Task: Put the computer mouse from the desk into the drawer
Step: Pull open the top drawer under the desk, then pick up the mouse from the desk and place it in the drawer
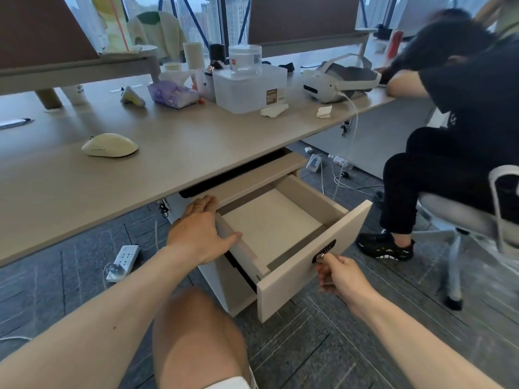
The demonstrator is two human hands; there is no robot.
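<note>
A cream computer mouse [110,145] lies on the beige desk [174,153], left of centre, well away from both hands. Below the desk edge a pale drawer [314,265] stands pulled out, and its inside shows nothing in it. My left hand [200,230] rests flat on the drawer's left side wall and the cabinet top, fingers spread, holding nothing. My right hand [338,273] pinches the small key [320,258] in the lock on the drawer front.
A clear plastic box [250,88], a tissue pack [171,94], a white headset [341,77] and crumpled paper lie farther back on the desk. A seated person [449,136] on an office chair is close on the right. A power strip [123,261] and cables lie on the carpet.
</note>
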